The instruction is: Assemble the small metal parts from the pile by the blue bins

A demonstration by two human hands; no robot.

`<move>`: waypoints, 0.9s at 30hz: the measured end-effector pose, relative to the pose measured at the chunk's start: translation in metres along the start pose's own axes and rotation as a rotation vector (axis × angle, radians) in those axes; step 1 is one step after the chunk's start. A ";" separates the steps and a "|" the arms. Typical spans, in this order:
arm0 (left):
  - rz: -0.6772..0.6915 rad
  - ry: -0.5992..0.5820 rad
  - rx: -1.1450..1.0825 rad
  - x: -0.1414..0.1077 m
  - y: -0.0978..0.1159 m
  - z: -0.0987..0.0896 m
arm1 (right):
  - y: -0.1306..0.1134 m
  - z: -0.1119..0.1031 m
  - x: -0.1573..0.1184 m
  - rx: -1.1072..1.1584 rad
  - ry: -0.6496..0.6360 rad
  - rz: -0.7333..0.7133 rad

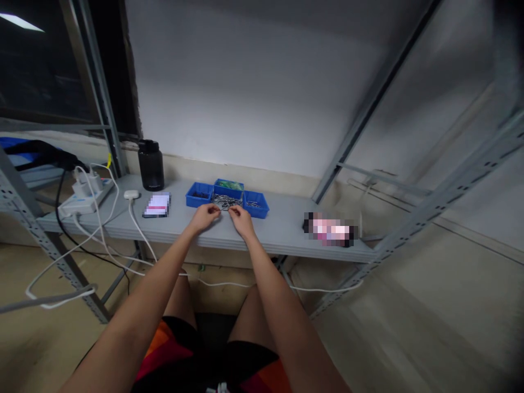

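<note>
Both hands meet over the front of a grey shelf (pixel 282 229). My left hand (pixel 204 218) is closed, its thumb and fingertips pinched together. Facing it, my right hand (pixel 241 220) is also closed in a pinch. Whatever lies between the fingertips is too small to make out. Just behind them is a pile of small shiny metal pieces (pixel 226 201). Around the pile stand a left blue tray (pixel 194 203) with dark small parts, a back blue tray (pixel 234 192) with something green inside, and a right blue tray (pixel 258 213) with small metal parts.
To the left are a phone (pixel 157 205), a dark bottle (pixel 151 166), a white charger (pixel 131 194) and a power strip (pixel 88 199) with cables hanging over the edge. A blurred-out phone-like object (pixel 329 229) lies at the right. Metal uprights (pixel 380 93) frame the shelf.
</note>
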State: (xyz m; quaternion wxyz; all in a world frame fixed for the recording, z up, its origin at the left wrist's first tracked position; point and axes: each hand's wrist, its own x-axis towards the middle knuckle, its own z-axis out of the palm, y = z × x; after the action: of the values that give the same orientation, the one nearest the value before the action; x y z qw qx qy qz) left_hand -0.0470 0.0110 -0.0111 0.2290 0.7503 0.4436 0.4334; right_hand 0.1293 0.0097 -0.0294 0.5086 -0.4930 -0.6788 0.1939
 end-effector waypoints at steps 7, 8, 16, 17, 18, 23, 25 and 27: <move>-0.055 0.357 0.415 0.020 0.012 -0.026 | 0.003 0.011 0.002 -0.435 -0.086 0.035; -0.063 0.374 0.496 0.025 0.015 -0.031 | 0.003 0.013 0.002 -0.487 -0.126 0.016; -0.050 0.243 0.827 0.030 0.034 -0.015 | -0.002 0.017 0.004 -0.585 -0.212 0.041; 0.003 0.178 0.816 0.028 0.035 -0.007 | -0.002 0.016 0.004 -0.562 -0.191 0.049; 0.040 0.090 0.795 0.026 0.035 0.002 | -0.001 0.016 0.005 -0.528 -0.161 0.060; -0.064 -0.125 0.669 0.028 0.026 0.037 | 0.016 0.008 0.012 -0.213 0.119 0.193; -0.097 -0.108 0.631 0.033 0.021 0.043 | 0.025 0.005 0.015 -0.059 0.212 0.231; -0.112 -0.088 0.614 0.037 0.018 0.043 | 0.031 0.004 0.017 0.034 0.241 0.241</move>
State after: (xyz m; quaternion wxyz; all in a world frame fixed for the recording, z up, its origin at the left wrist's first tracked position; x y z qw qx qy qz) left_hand 0.0067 0.0360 -0.0033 0.0343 0.7769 0.5840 0.2330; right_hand 0.1407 0.0389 -0.0460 0.5675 -0.5819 -0.5455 0.2047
